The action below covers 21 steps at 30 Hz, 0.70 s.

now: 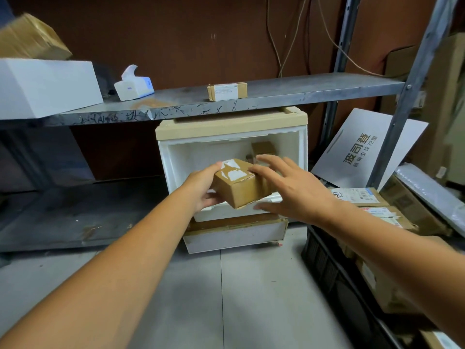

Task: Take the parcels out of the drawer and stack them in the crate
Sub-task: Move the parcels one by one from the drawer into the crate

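My left hand (pixel 202 188) gripped a tilted cardboard parcel (pixel 239 187) above the open white drawer (pixel 176 159), with my right hand (pixel 297 190) spread wide beside it. A second parcel (pixel 263 148) lay far right inside (partly behind my fingers). The black crate (pixel 318 254) at right held labelled parcels (pixel 359 196).

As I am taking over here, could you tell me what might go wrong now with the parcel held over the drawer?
The parcel is tilted and gripped only by the left hand at one end, while the right hand is open beside it, so it might slip. A second parcel sits at the back of the drawer and could be overlooked. The crate already holds parcels, so the stack may sit unevenly.
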Motion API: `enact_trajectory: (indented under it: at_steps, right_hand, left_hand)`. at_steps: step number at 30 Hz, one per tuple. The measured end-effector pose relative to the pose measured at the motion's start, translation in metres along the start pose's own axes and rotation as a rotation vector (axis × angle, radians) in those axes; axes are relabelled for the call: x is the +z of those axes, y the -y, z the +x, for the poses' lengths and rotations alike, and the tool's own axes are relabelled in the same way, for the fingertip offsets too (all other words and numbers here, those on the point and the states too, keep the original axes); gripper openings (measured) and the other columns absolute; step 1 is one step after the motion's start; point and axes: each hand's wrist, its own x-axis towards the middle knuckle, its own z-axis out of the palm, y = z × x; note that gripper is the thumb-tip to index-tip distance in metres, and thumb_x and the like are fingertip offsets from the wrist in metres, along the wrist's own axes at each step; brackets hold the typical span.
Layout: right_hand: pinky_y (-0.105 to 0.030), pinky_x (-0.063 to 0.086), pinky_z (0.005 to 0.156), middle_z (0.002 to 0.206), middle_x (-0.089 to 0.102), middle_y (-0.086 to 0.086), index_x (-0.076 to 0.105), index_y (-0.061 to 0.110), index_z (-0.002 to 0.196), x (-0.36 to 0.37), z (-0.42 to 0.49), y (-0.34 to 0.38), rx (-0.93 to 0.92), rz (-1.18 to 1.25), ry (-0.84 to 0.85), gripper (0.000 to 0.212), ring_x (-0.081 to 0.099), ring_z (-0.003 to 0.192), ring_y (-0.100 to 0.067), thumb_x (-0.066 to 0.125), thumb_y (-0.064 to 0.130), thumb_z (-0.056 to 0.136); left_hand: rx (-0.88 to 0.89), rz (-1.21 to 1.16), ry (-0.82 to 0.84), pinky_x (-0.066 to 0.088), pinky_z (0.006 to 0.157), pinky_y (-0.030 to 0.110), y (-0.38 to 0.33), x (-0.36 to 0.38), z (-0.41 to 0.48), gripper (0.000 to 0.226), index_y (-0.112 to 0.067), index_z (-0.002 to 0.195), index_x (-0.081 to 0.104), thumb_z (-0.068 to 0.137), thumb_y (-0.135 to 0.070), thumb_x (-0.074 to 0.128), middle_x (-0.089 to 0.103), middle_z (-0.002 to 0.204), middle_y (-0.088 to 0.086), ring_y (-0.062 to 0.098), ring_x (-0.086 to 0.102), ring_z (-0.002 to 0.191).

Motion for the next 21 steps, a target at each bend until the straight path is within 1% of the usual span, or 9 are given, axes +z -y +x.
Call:
enact_trajectory:
  at_steps: [2, 5, 8, 10, 11, 14, 16, 19, 21]
  right_hand:
    - [-0.037, 0.056, 0.082, 0.135, 0.053, -0.004, 0.047, 0.017, 0.144, -0.002, 0.004, 0.003, 0.032, 0.03, -0.091, 0.073, 0.052, 0.112, -0.022, 0.058, 0.06, 0.086]
    - [-0.036, 0.053, 0.088, 0.123, 0.058, 0.0, 0.046, 0.018, 0.146, -0.008, 0.008, 0.004, 0.254, 0.249, -0.122, 0.071, 0.052, 0.107, -0.016, 0.059, 0.059, 0.09]
    - [-0.027, 0.055, 0.078, 0.113, 0.063, 0.006, 0.048, 0.025, 0.145, -0.01, 0.008, 0.001, 0.458, 0.485, -0.162, 0.064, 0.059, 0.097, -0.01, 0.064, 0.055, 0.091]
    - [-0.017, 0.051, 0.066, 0.106, 0.064, 0.009, 0.044, 0.032, 0.142, -0.008, 0.006, -0.003, 0.577, 0.644, -0.15, 0.062, 0.063, 0.087, -0.006, 0.064, 0.057, 0.09]
    - [-0.02, 0.054, 0.065, 0.104, 0.066, 0.007, 0.044, 0.034, 0.138, -0.007, 0.006, -0.004, 0.628, 0.711, -0.139, 0.06, 0.065, 0.085, -0.008, 0.063, 0.061, 0.088]
    - [-0.041, 0.062, 0.074, 0.11, 0.069, -0.002, 0.047, 0.033, 0.131, -0.002, 0.004, -0.008, 0.776, 0.831, -0.107, 0.061, 0.069, 0.091, -0.019, 0.059, 0.07, 0.085]
    - [-0.041, 0.063, 0.073, 0.114, 0.067, -0.004, 0.048, 0.027, 0.133, -0.001, 0.004, -0.007, 0.838, 0.859, -0.085, 0.057, 0.068, 0.095, -0.021, 0.057, 0.064, 0.091]
    - [-0.047, 0.059, 0.085, 0.114, 0.069, -0.001, 0.058, 0.023, 0.131, 0.002, 0.0, -0.007, 0.859, 0.763, -0.105, 0.056, 0.067, 0.101, -0.019, 0.059, 0.062, 0.09]
    - [-0.043, 0.056, 0.091, 0.118, 0.07, -0.002, 0.064, 0.017, 0.129, 0.001, -0.001, -0.008, 0.883, 0.727, -0.12, 0.052, 0.065, 0.106, -0.018, 0.06, 0.055, 0.093]
  left_hand:
    - [-0.023, 0.002, 0.023, 0.063, 0.067, 0.037, 0.0, 0.0, -0.001, 0.041, -0.015, 0.124, 0.06, 0.096, -0.045, 0.062, 0.061, 0.122, 0.014, 0.032, 0.067, 0.102]
    - [-0.026, 0.068, 0.014, 0.053, 0.099, 0.046, 0.0, -0.003, 0.0, 0.036, -0.015, 0.105, 0.065, 0.101, -0.049, 0.051, 0.064, 0.116, 0.009, 0.031, 0.059, 0.118]
    - [-0.02, 0.042, 0.015, 0.047, 0.108, 0.048, 0.001, -0.004, 0.0, 0.034, -0.013, 0.104, 0.064, 0.102, -0.045, 0.051, 0.065, 0.111, 0.009, 0.03, 0.059, 0.118]
    - [-0.006, -0.013, 0.028, 0.048, 0.106, 0.048, 0.0, -0.002, -0.003, 0.027, -0.012, 0.104, 0.064, 0.102, -0.037, 0.055, 0.066, 0.108, 0.008, 0.029, 0.062, 0.113]
    - [0.008, -0.028, 0.036, 0.05, 0.104, 0.047, 0.0, -0.001, -0.005, 0.022, -0.012, 0.105, 0.064, 0.101, -0.033, 0.057, 0.067, 0.106, 0.008, 0.028, 0.064, 0.11]
    - [0.048, -0.039, 0.043, 0.057, 0.094, 0.045, 0.0, 0.003, -0.006, 0.013, -0.014, 0.109, 0.065, 0.098, -0.021, 0.062, 0.072, 0.108, 0.01, 0.026, 0.069, 0.102]
    - [0.075, -0.012, 0.048, 0.058, 0.091, 0.046, 0.002, 0.004, -0.004, 0.018, -0.019, 0.114, 0.065, 0.097, -0.015, 0.064, 0.073, 0.111, 0.01, 0.025, 0.071, 0.103]
    - [0.145, 0.069, 0.055, 0.061, 0.077, 0.036, 0.005, 0.007, -0.004, 0.035, -0.024, 0.129, 0.06, 0.096, -0.011, 0.065, 0.074, 0.113, 0.007, 0.021, 0.072, 0.101]
    - [0.172, 0.111, 0.056, 0.061, 0.069, 0.03, 0.007, 0.01, -0.006, 0.04, -0.027, 0.131, 0.056, 0.096, -0.012, 0.066, 0.074, 0.112, 0.006, 0.019, 0.073, 0.099]
